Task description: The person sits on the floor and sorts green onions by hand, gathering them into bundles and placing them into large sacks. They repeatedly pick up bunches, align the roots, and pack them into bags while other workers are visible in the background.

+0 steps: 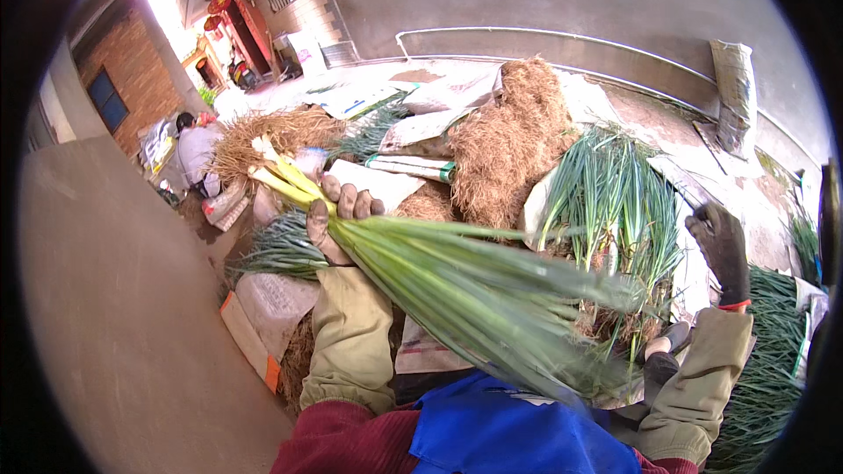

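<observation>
My left hand, in a soiled glove, is closed around a bunch of leafy green onions near its pale stalk ends. The stalks point to the upper left, and the long leaves fan out, blurred, to the lower right across my blue apron. My right hand, in a dark glove with a red cuff edge, is raised on the right with bent fingers, apart from the bunch; a thin dark object seems to be at its fingertips, too small to identify. Between my hands, beyond the leaves, lies a heap of green onions.
A large pile of dry, brownish roots rises ahead among woven sacks. A person crouches at the left by a wall. More onions lie at the lower right. An upright sack leans on the back wall.
</observation>
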`<control>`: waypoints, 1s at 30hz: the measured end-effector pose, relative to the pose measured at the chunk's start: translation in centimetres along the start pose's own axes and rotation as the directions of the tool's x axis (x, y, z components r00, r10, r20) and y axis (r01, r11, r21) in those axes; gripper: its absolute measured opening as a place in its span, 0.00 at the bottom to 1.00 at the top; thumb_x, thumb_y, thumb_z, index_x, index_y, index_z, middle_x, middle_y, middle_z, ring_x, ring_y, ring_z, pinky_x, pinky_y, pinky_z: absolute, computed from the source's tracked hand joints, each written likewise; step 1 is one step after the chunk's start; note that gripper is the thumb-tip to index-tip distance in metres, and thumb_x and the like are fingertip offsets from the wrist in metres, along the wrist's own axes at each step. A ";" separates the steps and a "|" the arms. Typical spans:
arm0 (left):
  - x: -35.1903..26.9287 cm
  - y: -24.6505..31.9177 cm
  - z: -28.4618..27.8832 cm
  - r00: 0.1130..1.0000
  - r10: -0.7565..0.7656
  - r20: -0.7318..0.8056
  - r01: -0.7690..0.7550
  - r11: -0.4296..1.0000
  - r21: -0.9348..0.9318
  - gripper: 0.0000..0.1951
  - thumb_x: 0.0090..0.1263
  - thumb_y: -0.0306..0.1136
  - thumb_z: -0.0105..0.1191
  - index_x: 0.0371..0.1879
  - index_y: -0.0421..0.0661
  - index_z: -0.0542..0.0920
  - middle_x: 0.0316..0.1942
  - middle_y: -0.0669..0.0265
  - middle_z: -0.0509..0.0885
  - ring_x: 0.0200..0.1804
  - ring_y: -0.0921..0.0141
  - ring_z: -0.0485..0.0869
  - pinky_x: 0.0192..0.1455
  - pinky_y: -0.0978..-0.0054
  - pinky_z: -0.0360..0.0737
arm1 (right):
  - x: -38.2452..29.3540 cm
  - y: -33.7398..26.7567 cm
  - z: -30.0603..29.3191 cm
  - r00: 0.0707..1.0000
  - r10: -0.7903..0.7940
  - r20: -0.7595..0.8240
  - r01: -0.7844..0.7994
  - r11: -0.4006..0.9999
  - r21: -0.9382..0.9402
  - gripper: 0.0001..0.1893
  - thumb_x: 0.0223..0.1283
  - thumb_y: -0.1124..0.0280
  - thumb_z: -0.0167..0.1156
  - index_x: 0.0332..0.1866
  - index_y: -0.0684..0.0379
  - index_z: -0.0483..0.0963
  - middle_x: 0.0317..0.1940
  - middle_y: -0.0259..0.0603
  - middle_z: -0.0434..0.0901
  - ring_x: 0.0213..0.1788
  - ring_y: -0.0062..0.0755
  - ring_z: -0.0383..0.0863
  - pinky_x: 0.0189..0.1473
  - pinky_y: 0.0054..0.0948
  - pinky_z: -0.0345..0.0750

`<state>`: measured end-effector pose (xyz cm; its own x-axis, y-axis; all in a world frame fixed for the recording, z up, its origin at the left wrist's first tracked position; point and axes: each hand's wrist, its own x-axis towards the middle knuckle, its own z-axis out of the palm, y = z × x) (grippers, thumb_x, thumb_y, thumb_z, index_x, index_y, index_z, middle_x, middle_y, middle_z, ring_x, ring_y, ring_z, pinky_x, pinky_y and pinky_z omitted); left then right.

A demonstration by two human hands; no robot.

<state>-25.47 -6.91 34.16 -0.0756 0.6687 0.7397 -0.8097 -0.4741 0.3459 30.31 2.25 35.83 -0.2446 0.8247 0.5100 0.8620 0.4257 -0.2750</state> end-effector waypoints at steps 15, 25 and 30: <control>1.4 -8.5 3.6 0.961 -0.235 0.148 0.239 0.971 -0.012 0.18 0.69 0.39 0.56 0.52 0.46 0.67 0.37 0.58 0.77 0.28 0.66 0.77 0.37 0.61 0.80 | 9.3 -24.8 13.5 0.551 -0.783 0.287 -0.191 0.216 0.958 0.30 0.58 0.62 0.70 0.62 0.63 0.69 0.53 0.37 0.76 0.52 0.26 0.75 0.55 0.30 0.75; -1.7 -7.6 -1.1 0.907 -0.335 -0.254 0.338 0.940 -0.034 0.13 0.65 0.34 0.64 0.43 0.44 0.76 0.51 0.56 0.79 0.54 0.53 0.80 0.55 0.49 0.83 | 10.0 -17.0 9.9 0.952 -0.211 0.220 -0.167 0.242 0.956 0.12 0.68 0.64 0.58 0.44 0.63 0.80 0.26 0.26 0.75 0.26 0.13 0.70 0.27 0.14 0.67; -2.8 1.7 -5.7 0.952 -0.277 -0.132 0.263 0.958 -0.115 0.11 0.57 0.30 0.56 0.35 0.51 0.69 0.29 0.76 0.68 0.33 0.75 0.68 0.39 0.71 0.69 | 7.1 -0.9 10.9 0.937 -0.036 0.348 -0.289 0.479 0.829 0.16 0.69 0.61 0.58 0.51 0.64 0.77 0.29 0.33 0.80 0.28 0.14 0.76 0.23 0.14 0.71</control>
<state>-29.96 -6.34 29.46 0.0761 0.8433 0.5320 -0.8622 -0.2123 0.4599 22.94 11.81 30.82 -0.4149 0.8866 0.2045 0.1154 0.2742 -0.9547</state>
